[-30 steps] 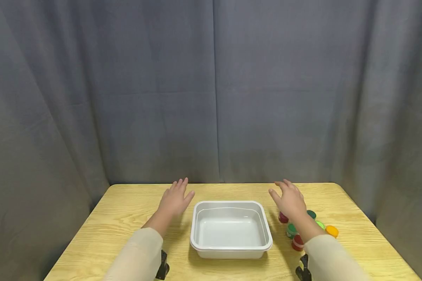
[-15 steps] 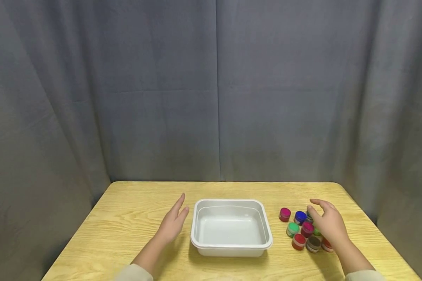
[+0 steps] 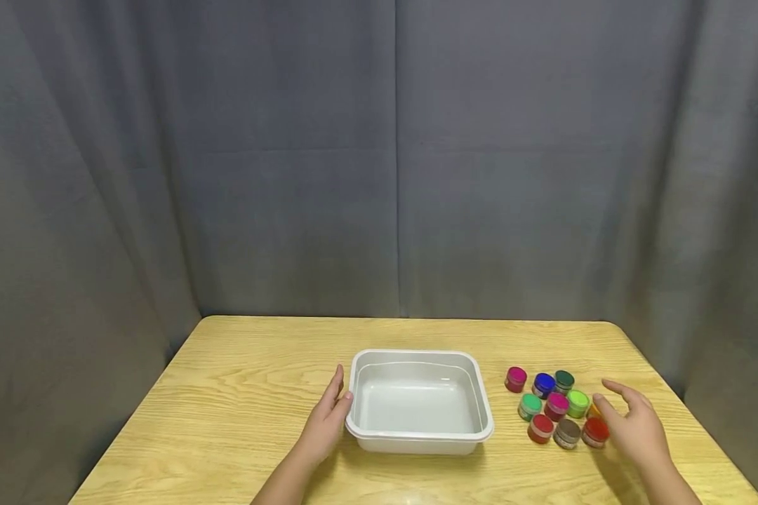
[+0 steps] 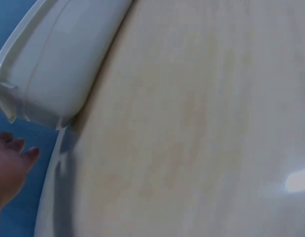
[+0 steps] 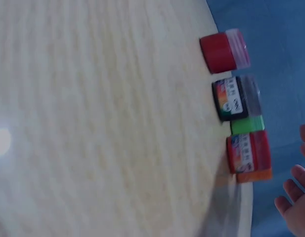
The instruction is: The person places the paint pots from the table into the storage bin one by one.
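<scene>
A white plastic tub [image 3: 420, 436] sits mid-table with nothing in it. My left hand [image 3: 325, 421] is at its left side, fingers extended and thumb close to the rim; in the left wrist view that hand [image 4: 11, 165] shows near a corner of the tub [image 4: 68, 54]. To the right stands a group of small paint jars. My right hand [image 3: 636, 428] hovers at their right edge, thumb and fingers apart, beside a red jar [image 3: 596, 433] and partly covering an orange jar [image 3: 594, 409]. In the right wrist view its fingers [image 5: 294, 190] are spread apart from the jars.
Several more jars stand close together: magenta [image 3: 515, 379], blue [image 3: 544, 384], dark green [image 3: 564, 381], light green [image 3: 577, 402], teal [image 3: 530, 405], brown [image 3: 567, 433] and others. Grey curtains [image 3: 290, 175] surround the wooden table [image 3: 227, 393] behind and at the sides.
My right hand has moved right and toward me, from above the jars to their right edge, uncovering most of them. My left hand has come down to the tub's left rim.
</scene>
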### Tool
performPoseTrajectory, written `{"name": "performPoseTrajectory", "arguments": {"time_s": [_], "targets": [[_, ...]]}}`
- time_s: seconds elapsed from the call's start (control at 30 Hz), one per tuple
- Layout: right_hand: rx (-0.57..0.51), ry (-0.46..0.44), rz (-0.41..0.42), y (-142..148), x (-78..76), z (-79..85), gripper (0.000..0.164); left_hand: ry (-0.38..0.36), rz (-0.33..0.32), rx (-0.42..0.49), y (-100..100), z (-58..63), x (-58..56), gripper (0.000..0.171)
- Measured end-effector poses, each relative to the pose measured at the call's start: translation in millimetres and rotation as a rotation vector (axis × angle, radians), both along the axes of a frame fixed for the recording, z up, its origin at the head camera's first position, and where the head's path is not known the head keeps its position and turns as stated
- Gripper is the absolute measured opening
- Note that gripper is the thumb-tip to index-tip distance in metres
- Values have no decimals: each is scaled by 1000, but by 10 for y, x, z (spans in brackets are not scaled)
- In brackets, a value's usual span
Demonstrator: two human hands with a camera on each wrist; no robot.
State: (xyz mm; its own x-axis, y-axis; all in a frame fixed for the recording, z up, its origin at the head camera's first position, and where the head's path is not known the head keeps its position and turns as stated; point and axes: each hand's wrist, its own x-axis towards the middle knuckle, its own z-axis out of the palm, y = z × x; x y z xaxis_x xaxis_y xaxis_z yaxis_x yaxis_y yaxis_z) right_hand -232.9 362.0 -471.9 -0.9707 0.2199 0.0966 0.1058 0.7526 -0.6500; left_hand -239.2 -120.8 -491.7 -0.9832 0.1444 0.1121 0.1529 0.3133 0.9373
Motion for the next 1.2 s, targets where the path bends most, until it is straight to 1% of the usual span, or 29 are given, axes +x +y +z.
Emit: {"name": "performPoseTrajectory", "arguments": {"time_s": [0.13,0.2,0.33,0.43,0.53,0.6,0.77,0.9,1.0,1.2], "targets": [[-35,-63,10,51,26,-53,66,14,-24,32,42,-84,51,63],[-69,-78,14,68,41,-92,68,13,-26,58,65,-130,76,64],[-125,-68,29,105,85,-173,71,3,-7,130,117,-199,137,64],[-156,-95,29,135,124,-217,75,17,-10,157,144,-238,196,63],[-192,-153,-2,147,151,-242,82,26,-9,164,157,-249,246,61],[-216,-179,-18,142,162,-247,84,32,-30,188,161,-240,263,63],[-227,-186,-46,119,170,-272,87,23,-91,258,162,-226,272,68],[-233,-195,-63,107,178,-317,89,9,-121,283,160,-228,273,71],[-238,-194,-61,98,184,-344,90,8,-128,289,165,-240,276,71],[-217,-164,-72,93,194,-382,87,33,-94,281,179,-281,276,70]]}}
